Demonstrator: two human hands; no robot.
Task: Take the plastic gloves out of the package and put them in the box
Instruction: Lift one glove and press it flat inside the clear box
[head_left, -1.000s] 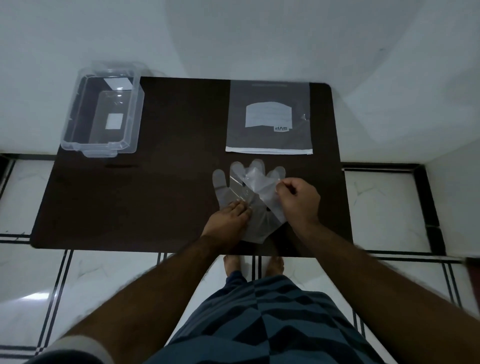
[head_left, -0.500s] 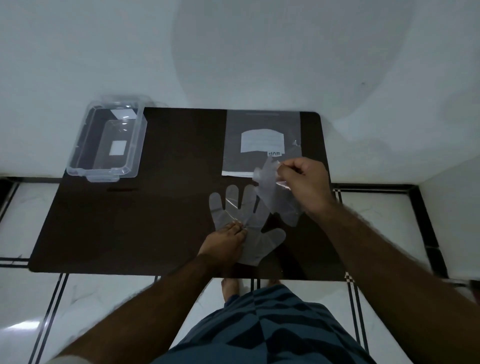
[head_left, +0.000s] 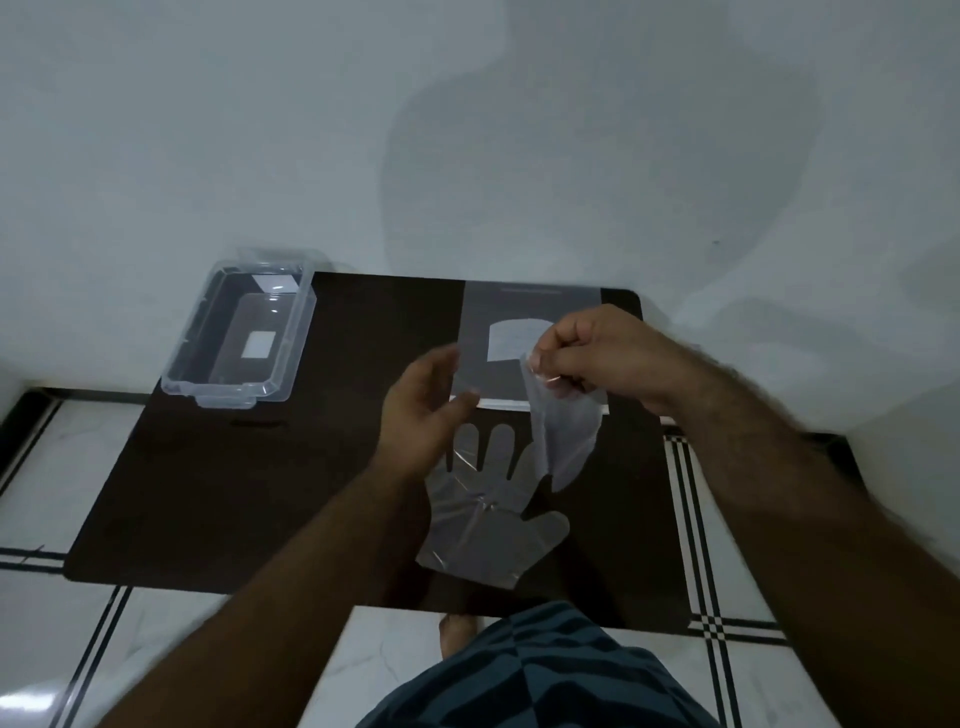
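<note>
My right hand (head_left: 597, 353) pinches a clear plastic glove (head_left: 563, 431) by its top edge, and the glove hangs above the dark table (head_left: 234, 493). A second clear glove (head_left: 488, 514) lies flat on the table below it, fingers pointing away from me. My left hand (head_left: 423, 410) hovers just left of the hanging glove, fingers spread and holding nothing, blurred by motion. The grey glove package (head_left: 524, 322) lies flat at the table's back right, partly behind my hands. A clear plastic box (head_left: 241, 332) stands open at the back left corner.
The table stands against a white wall. Tiled floor with black lines shows on both sides. My patterned shorts and a foot are below the table's near edge.
My left hand has lifted off the flat glove and risen toward the hanging one. My right hand has carried its glove higher. The camera view has tilted upward.
</note>
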